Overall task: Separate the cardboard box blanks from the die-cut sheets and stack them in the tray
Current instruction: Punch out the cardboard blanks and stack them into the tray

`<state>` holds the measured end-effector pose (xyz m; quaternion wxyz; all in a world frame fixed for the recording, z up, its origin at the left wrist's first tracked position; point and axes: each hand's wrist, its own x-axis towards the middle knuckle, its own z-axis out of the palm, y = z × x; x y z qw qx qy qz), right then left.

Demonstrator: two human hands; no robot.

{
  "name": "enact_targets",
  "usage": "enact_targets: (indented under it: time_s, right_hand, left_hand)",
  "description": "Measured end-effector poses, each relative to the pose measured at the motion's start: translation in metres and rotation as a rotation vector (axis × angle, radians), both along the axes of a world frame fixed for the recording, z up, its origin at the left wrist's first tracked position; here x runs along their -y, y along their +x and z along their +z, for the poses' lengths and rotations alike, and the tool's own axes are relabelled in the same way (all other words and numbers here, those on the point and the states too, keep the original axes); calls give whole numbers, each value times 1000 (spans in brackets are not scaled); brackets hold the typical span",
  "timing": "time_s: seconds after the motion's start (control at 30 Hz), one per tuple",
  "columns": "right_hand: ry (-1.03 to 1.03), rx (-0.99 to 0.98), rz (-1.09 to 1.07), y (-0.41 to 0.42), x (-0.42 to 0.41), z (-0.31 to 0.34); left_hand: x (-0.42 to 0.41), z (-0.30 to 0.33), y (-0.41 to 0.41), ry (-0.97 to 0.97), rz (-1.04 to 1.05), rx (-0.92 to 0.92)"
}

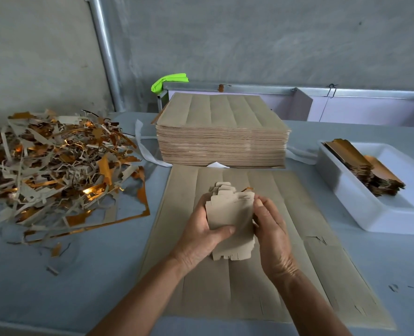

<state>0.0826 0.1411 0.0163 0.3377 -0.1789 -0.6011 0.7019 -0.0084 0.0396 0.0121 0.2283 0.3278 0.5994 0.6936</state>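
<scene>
Table [99,275] carries, biggest first, a tall stack of sheets [221,141] at the back, a scrap heap [55,166] left, one loose sheet [261,275] in front, and a white tray [371,209] right. Both hands grip a bundle of blanks [230,219], long axis pointing away: left hand [198,234] thumb on top, right hand [271,236] curled round its edge. The tray lies to the right, nearer the right hand
</scene>
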Motion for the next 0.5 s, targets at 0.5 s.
enact_targets:
  time_s: [0.5]
  right_hand:
    - [6, -20, -49, -1, -12, 22]
  left_hand:
    - [3, -1, -5, -84, 4, -43]
